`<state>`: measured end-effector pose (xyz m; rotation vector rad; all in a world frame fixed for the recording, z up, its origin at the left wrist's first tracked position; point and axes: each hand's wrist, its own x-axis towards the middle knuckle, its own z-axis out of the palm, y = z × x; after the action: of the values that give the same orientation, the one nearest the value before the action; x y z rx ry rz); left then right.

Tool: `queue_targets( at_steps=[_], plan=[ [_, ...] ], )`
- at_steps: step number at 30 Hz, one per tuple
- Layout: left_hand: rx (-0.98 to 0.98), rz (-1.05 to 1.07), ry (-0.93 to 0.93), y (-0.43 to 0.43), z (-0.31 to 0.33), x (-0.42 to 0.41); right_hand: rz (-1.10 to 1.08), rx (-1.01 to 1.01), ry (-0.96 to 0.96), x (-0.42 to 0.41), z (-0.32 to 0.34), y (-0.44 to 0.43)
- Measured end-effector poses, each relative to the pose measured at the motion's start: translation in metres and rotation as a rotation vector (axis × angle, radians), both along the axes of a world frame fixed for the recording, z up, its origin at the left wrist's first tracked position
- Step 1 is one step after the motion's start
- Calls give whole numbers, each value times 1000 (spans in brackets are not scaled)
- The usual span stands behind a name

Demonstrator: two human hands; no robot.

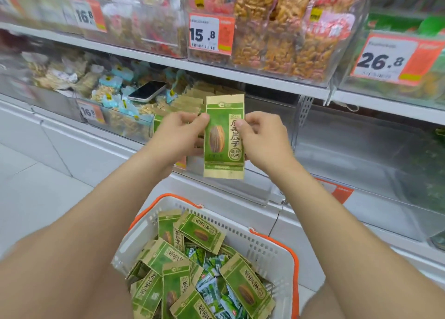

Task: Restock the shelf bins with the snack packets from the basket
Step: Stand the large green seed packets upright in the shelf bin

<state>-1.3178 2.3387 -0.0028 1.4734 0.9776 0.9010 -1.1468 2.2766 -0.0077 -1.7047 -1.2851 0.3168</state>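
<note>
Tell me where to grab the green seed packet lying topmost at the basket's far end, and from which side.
Pinch the flat green paper sunflower-seed packet by its sealed short end on the right, coming from above. It lies face up atop the pile in the white plastic basket, so that thin end probably lifts easiest.

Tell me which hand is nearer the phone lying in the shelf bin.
Left. The left hand sits just below and right of the phone; the right hand is farther right, beyond the green packet both hands pinch.
</note>
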Motion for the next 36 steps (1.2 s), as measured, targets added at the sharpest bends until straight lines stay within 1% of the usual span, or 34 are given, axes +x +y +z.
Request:
queue_targets(
  at_steps=[1, 2, 3, 5, 7, 9, 10, 12, 14, 16, 17, 19, 21, 23, 25, 28, 30, 34, 36],
  plan=[
    [-62, -68, 4, -1, 0, 0, -44, 49, -1, 0, -2, 3],
    [-84, -109, 5, 0, -1, 1, -72, 87, -17, 0, -3, 5],
    [-78, -113, -8, 1, -1, 2, -76, 118, -22, 0, -4, 7],
    [-43, -23, -38, 7, -3, 3, -22, 131, 31, 0, -7, 10],
    [67, 118, 9, 18, -10, 2, 89, 63, 148, -1, -11, 15],
    [245, 224, 141, 33, -19, 0, 178, 8, 272, -4, -12, 20],
    [299, 252, 175, 37, -21, 0, 188, 15, 288, -4, -13, 24],
    [342, 269, 148, 44, -18, 2, 169, 103, 247, -4, -14, 32],
    [426, 277, 133, 47, -13, 5, 112, 214, 176, -3, -13, 40],
    [568, 311, 189, 51, -9, 9, 27, 307, 43, -1, -11, 46],
    [626, 336, 227, 53, -9, 9, -8, 315, -34, 0, -12, 48],
    [700, 391, 293, 59, -10, 10, -38, 241, -135, 1, -15, 54],
    [746, 444, 375, 66, -13, 9, -45, 91, -161, 1, -23, 62],
    [725, 454, 436, 71, -15, 8, -45, -54, -195, -1, -32, 69],
    [654, 417, 441, 74, -17, 5, -58, -142, -212, -3, -38, 76],
    [608, 376, 456, 73, -17, 1, -106, -200, -240, -6, -41, 85],
    [629, 363, 461, 73, -17, -1, -128, -221, -264, -8, -41, 87],
    [690, 356, 456, 71, -21, -4, -140, -165, -198, -7, -42, 94],
    [725, 346, 443, 69, -24, -5, -130, -182, -209, -5, -46, 98]
  ],
)
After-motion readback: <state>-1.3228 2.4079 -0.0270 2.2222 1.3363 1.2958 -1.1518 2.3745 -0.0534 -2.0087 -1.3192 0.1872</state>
